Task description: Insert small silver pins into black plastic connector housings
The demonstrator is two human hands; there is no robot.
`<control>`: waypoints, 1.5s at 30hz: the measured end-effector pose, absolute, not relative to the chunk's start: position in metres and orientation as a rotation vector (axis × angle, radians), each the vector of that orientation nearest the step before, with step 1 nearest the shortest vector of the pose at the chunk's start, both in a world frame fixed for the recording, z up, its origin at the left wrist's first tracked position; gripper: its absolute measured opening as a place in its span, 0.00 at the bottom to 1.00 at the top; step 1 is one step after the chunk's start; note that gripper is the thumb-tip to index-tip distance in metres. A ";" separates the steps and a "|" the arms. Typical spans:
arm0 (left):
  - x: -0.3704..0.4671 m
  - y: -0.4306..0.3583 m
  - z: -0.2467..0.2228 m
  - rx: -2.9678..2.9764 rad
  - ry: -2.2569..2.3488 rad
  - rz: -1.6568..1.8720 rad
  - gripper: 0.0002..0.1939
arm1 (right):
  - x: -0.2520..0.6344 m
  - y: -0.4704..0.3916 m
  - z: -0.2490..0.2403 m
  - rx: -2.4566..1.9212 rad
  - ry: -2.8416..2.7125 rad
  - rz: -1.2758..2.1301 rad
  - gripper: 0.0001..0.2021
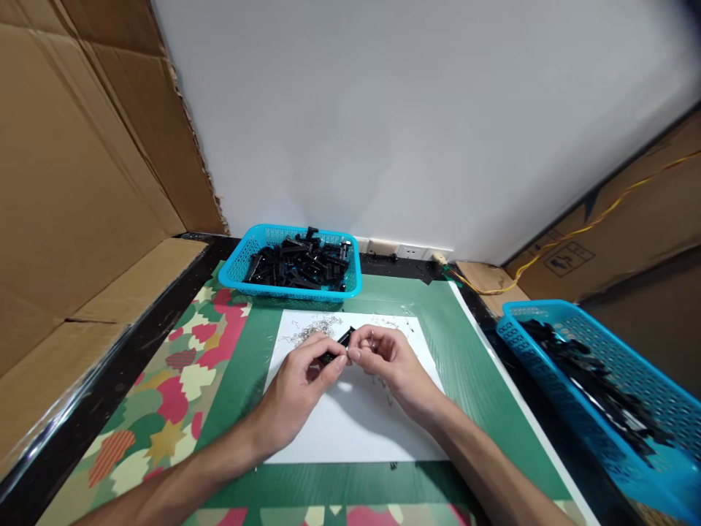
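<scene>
left hand [304,372] pinches black part [346,337] between thumb and fingers, over white sheet [350,431]; right hand [390,359] at its near side, fingertips together, contents unclear.

Evenly lit, soft shadows, wide-angle stretching at edges.

basket [290,292] behind paper sheet [355,431]

Our left hand [293,376] and right hand [397,361] are bare, and so are our left forearm [197,467] and right forearm [485,453]. Both forearms look slender, narrowing toward our wrists [263,432]. Our fingers [318,343] are slim, the fingertips rounded.
</scene>
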State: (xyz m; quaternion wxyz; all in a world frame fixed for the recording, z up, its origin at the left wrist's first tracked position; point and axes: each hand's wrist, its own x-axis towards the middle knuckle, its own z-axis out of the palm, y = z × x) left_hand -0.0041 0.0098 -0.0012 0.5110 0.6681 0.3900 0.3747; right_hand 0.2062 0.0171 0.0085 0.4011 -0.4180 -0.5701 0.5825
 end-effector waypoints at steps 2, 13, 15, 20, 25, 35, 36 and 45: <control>-0.004 0.010 -0.001 1.616 0.952 0.886 0.18 | 0.205 0.016 0.007 -1.088 -1.459 1.434 0.16; -0.007 0.013 -0.003 1.696 1.012 0.851 0.18 | 0.208 0.012 0.012 -1.201 -1.559 1.289 0.15; -0.008 0.012 -0.003 1.708 1.010 0.819 0.18 | 0.209 0.012 0.014 -1.202 -1.593 1.312 0.14; -0.007 0.010 -0.006 1.577 0.963 0.760 0.17 | 0.221 0.017 0.014 -1.246 -1.614 1.310 0.11; -0.005 0.010 -0.012 1.311 0.892 0.720 0.22 | 0.234 0.029 0.008 -1.403 -1.560 1.084 0.11; -0.002 0.006 -0.013 1.523 1.023 0.676 0.14 | 0.225 0.030 -0.007 -1.487 -1.725 1.001 0.07; -0.002 0.006 -0.013 1.533 1.020 0.672 0.14 | 0.225 0.030 -0.008 -1.494 -1.745 0.992 0.07; -0.003 0.007 -0.008 1.565 0.994 0.636 0.14 | 0.223 0.027 -0.010 -1.545 -1.839 0.907 0.05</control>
